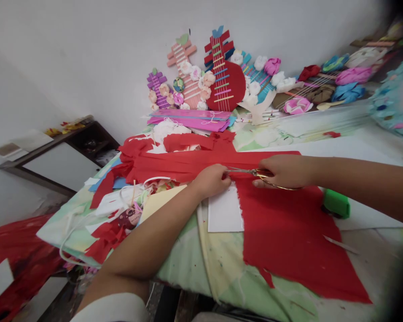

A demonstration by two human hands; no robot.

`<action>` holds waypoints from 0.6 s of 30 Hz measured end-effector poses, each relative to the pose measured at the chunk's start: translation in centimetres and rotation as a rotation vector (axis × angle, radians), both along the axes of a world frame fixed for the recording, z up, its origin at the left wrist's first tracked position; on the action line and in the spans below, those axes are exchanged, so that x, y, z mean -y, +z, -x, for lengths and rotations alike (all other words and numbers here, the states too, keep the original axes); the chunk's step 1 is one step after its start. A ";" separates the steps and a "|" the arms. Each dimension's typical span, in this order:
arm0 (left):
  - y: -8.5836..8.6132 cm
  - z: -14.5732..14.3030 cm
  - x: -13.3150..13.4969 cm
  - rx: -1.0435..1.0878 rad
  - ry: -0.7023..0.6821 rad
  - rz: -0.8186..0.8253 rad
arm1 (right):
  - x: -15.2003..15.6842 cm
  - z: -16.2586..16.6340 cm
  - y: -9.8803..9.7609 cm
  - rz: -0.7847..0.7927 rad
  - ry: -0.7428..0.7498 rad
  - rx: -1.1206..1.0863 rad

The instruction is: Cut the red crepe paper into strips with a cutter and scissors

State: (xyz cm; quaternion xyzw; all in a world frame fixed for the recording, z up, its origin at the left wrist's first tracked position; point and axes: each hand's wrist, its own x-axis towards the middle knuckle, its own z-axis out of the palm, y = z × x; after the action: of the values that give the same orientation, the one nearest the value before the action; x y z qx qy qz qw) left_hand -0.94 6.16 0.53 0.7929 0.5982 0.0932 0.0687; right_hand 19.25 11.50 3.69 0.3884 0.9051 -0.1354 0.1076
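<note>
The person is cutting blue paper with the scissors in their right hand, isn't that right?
Not quite: the paper is red, not blue. The head view shows the right hand holding the scissors on it.

No legible text, labels, numbers anywhere; small tag (pixel 129 218) possibly printed, too blurred.

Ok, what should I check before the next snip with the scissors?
1. Right hand grips the scissors firmly: ok.
2. Left hand presses the red sheet down: ok.
3. Its fingers well away from the blades: not ok, they sit right beside the tips.
4. Red sheet flat where the cut runs: ok.
5. White card out of the blades' way: cannot tell, its top edge is hidden under the left hand.
6. Blades open wide enough: cannot tell.
</note>
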 end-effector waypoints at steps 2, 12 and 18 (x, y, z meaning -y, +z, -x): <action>-0.1 0.2 0.0 0.028 0.010 -0.006 | 0.2 -0.3 0.1 -0.050 0.000 0.051; 0.0 0.4 0.1 0.172 0.043 -0.019 | 1.4 -0.9 0.0 -0.272 0.062 0.170; 0.1 0.3 0.1 0.208 0.064 -0.010 | 1.7 -0.5 -0.6 -0.324 0.075 0.200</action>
State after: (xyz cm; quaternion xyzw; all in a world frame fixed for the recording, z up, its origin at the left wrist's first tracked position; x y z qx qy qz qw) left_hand -1.28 6.06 0.61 0.7597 0.6124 0.1803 0.1236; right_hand 19.75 9.76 3.09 0.3783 0.9137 0.0554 0.1378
